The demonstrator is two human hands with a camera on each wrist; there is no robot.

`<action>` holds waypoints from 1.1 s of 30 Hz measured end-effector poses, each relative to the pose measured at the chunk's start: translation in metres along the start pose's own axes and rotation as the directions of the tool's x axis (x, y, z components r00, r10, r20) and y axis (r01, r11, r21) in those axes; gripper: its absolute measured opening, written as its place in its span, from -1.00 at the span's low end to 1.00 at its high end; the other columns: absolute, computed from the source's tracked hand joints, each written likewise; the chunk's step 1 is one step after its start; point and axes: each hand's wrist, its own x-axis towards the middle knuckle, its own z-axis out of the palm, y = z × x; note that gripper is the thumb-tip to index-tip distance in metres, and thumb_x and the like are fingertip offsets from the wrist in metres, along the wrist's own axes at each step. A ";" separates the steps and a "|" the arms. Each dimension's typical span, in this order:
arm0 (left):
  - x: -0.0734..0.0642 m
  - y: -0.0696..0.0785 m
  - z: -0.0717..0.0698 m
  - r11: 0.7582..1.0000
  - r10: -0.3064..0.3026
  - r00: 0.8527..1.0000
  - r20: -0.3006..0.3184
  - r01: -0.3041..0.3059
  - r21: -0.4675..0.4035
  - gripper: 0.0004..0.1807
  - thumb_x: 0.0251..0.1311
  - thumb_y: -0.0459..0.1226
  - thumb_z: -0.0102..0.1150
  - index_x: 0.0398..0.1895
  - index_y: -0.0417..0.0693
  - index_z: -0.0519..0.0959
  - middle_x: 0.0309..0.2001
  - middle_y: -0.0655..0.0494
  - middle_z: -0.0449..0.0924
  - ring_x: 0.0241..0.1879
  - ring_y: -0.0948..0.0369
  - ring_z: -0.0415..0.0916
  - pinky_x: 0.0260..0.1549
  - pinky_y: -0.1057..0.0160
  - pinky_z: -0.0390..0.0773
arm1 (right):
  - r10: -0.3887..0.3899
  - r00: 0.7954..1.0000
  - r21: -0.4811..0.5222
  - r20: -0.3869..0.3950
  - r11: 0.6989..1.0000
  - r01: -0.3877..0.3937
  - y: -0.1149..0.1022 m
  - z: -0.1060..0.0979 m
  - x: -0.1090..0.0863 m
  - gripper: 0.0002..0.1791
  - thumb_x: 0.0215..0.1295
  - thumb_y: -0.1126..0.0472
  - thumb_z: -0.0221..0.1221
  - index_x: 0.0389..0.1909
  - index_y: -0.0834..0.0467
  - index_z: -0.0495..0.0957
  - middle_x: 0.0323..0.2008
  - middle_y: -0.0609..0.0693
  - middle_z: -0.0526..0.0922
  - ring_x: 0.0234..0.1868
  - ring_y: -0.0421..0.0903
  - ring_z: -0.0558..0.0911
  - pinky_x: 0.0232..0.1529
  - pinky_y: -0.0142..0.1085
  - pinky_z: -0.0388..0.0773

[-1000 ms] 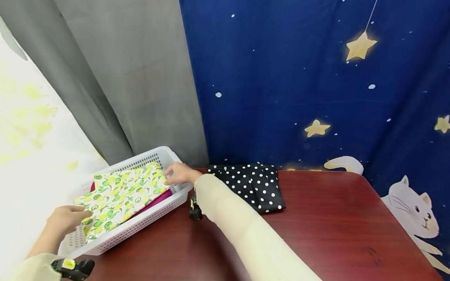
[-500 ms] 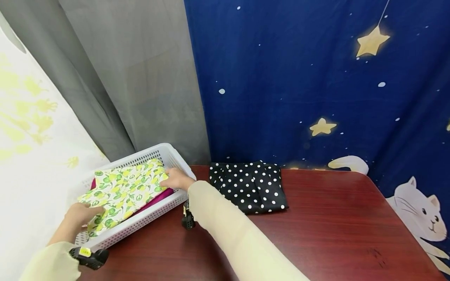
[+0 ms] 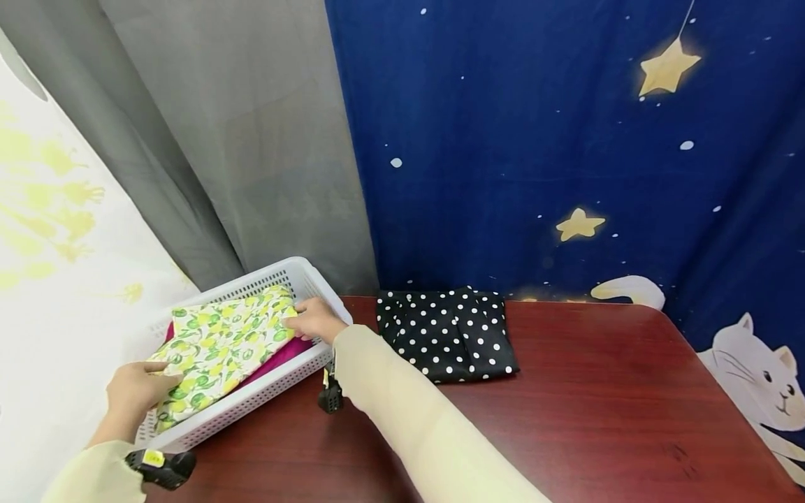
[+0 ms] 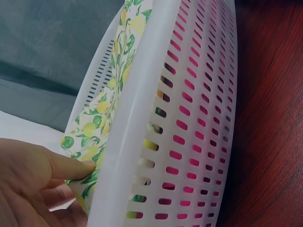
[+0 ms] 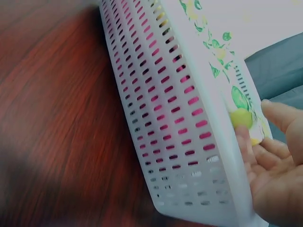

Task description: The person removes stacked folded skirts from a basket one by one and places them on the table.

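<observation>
A folded cloth with a lemon-and-leaf print (image 3: 226, 342) lies in the white perforated plastic basket (image 3: 270, 392), on top of a magenta cloth (image 3: 277, 356). My left hand (image 3: 135, 395) pinches the print cloth's near left corner; in the left wrist view the thumb (image 4: 78, 168) lies over the fabric with fingers below it. At the other end my right hand (image 3: 314, 321) touches the cloth's right edge. Its thumb and fingers (image 5: 270, 156) stand apart in the right wrist view, loosely bent beside the basket rim.
A folded black cloth with white polka dots (image 3: 446, 335) lies right of the basket, along the back of the reddish-brown table (image 3: 597, 405). Grey curtain (image 3: 251, 140) and dark blue starry curtain (image 3: 503, 140) hang behind. A white patterned sheet (image 3: 56, 279) borders the left.
My left hand has moved right and slightly up onto the lemon-print cloth's corner and now pinches it. My right hand has shifted only slightly. The head view has turned a little.
</observation>
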 end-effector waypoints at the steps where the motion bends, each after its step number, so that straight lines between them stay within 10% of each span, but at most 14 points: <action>1: 0.000 0.001 0.000 1.000 0.009 1.000 -0.016 -0.009 0.001 -0.42 0.08 -0.24 0.14 0.03 -0.59 0.33 0.04 -0.57 0.24 -0.15 -0.24 0.28 -0.25 -0.04 0.30 | 0.008 1.000 0.004 -0.015 1.000 -0.008 0.000 0.001 0.000 -0.58 0.11 0.29 0.26 0.04 0.26 0.52 -0.64 0.03 0.54 -0.64 -0.18 0.51 -0.51 -0.35 0.55; 26: -0.003 0.014 -0.015 0.982 -0.002 0.956 -0.294 -0.055 -0.183 -0.60 0.12 -0.30 0.11 -0.05 -0.45 0.50 -0.42 -0.25 0.61 0.03 -0.17 0.26 -0.06 -0.07 0.14 | -0.182 0.967 0.036 -0.176 0.981 0.191 -0.006 -0.008 -0.012 -0.70 0.05 0.45 0.23 -0.17 0.15 0.66 -0.64 -0.12 0.52 -0.64 -0.24 0.54 -0.60 -0.48 0.45; 33: -0.009 0.015 -0.026 0.977 -0.067 0.955 -0.288 0.005 -0.212 -0.54 0.11 -0.19 0.16 0.01 -0.31 0.48 -0.73 0.50 0.45 -0.12 0.11 0.33 -0.24 0.27 0.24 | -0.247 0.956 0.027 -0.157 0.967 0.254 -0.016 -0.015 -0.022 -0.72 0.09 0.40 0.23 -0.16 0.12 0.66 -0.57 -0.13 0.55 -0.64 -0.30 0.52 -0.59 -0.49 0.46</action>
